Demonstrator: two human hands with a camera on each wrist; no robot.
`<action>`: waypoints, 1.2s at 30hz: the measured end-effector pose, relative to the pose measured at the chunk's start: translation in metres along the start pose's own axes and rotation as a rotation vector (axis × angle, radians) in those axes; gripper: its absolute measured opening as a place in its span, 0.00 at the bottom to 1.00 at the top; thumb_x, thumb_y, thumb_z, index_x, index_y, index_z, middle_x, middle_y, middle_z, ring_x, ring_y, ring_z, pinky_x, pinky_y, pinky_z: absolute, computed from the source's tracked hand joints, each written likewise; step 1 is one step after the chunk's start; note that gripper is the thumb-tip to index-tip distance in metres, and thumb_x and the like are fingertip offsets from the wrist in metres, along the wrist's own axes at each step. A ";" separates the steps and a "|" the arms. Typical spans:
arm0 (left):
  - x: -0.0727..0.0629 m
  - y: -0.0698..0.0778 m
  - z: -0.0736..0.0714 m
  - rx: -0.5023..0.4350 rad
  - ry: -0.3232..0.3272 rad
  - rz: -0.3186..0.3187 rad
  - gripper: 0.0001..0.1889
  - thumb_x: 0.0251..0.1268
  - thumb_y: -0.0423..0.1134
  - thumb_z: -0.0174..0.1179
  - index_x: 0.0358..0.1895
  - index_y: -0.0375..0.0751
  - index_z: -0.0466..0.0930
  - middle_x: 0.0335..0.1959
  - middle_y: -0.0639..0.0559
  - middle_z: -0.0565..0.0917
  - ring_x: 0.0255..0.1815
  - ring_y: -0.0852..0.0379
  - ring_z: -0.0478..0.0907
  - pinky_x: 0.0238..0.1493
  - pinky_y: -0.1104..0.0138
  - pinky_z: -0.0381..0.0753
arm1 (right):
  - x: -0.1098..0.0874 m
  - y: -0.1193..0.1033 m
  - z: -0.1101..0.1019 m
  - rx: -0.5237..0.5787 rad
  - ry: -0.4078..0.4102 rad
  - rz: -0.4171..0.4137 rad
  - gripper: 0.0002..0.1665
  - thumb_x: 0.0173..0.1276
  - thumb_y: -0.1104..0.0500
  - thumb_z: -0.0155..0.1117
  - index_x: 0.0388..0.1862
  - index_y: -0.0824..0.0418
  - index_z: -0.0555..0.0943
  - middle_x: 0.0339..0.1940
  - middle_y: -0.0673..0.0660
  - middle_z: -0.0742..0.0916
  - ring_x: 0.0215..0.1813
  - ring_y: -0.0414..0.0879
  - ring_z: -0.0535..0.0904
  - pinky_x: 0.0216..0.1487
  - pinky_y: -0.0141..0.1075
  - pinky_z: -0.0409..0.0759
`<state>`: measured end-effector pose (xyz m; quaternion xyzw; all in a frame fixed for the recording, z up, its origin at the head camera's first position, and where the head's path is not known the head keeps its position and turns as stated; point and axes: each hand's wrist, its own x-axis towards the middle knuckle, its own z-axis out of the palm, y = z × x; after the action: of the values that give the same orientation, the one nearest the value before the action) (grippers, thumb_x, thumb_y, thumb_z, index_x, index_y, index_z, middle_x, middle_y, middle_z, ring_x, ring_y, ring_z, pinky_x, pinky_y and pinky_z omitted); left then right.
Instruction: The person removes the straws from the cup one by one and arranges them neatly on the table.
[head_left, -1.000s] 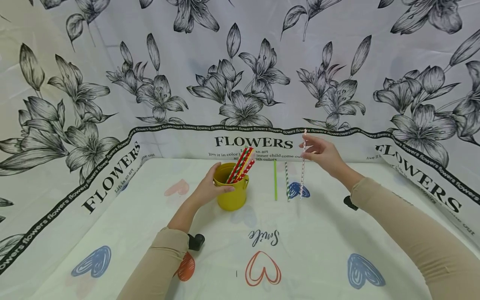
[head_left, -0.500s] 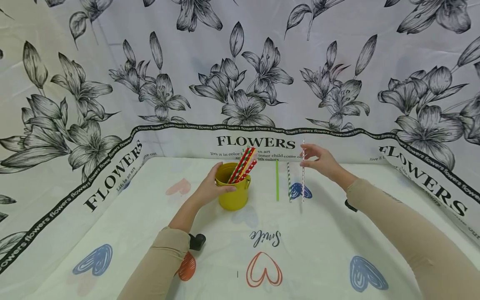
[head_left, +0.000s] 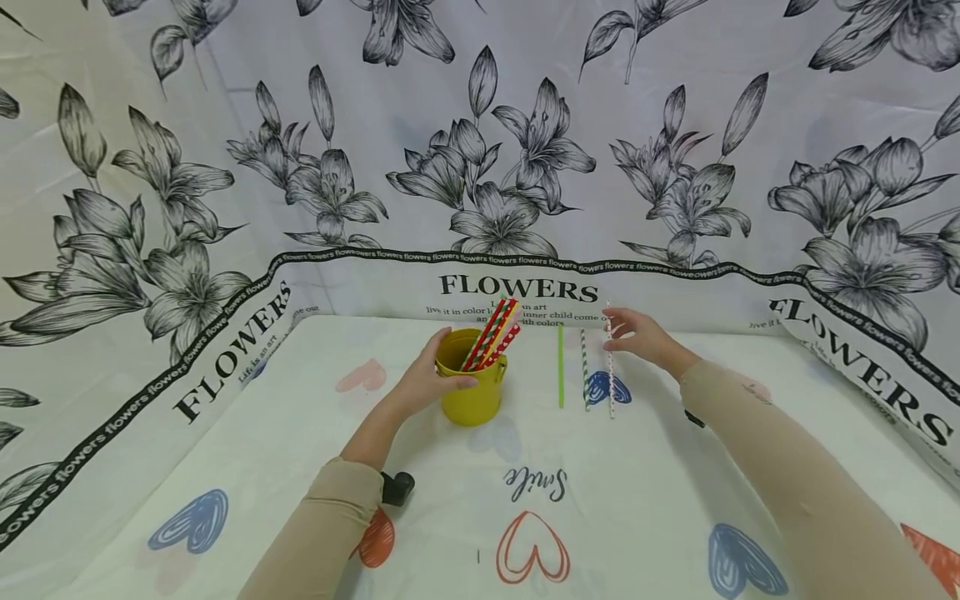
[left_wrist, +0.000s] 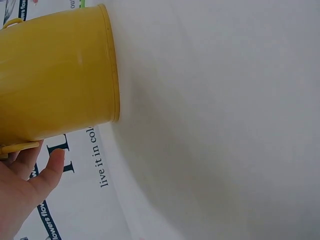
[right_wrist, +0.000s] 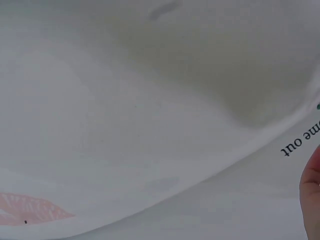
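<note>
With thumb and fingers spread around its left side, my left hand [head_left: 420, 383] holds a yellow bucket [head_left: 471, 406]. Several patterned paper straws [head_left: 492, 337], red, yellow, green-striped and dotted, lean in it. My right hand [head_left: 645, 337] pinches a white straw with small reddish spots [head_left: 611, 387] near its top; the straw is roughly lined up with two others. Those are a plain green straw [head_left: 561, 367] and a green-and-white striped straw [head_left: 585, 375], lying side by side on the table. In the left wrist view the bucket [left_wrist: 55, 75] fills the upper left; the right wrist view shows only part of the right hand [right_wrist: 311, 200].
A white cloth [head_left: 420, 500] with printed hearts and lettering covers the table. Behind it hangs a white curtain [head_left: 420, 225] with black flower drawings, which also runs along the left and right sides.
My right hand has lowered the spotted straw toward the table, bringing it beside the striped one. My left hand has stayed on the bucket.
</note>
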<state>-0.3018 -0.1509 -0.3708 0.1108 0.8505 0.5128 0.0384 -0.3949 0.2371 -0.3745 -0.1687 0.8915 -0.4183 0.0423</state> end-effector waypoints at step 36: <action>-0.003 0.001 0.001 0.043 0.002 -0.003 0.55 0.54 0.52 0.72 0.78 0.46 0.42 0.76 0.43 0.55 0.75 0.41 0.52 0.72 0.45 0.52 | -0.035 0.004 0.004 -0.212 -0.382 0.287 0.55 0.66 0.49 0.68 0.79 0.59 0.45 0.46 0.66 0.75 0.23 0.44 0.68 0.29 0.35 0.76</action>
<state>-0.2987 -0.1504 -0.3701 0.1097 0.8614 0.4946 0.0360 -0.3626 0.2486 -0.3826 -0.1200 0.9210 -0.2728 0.2510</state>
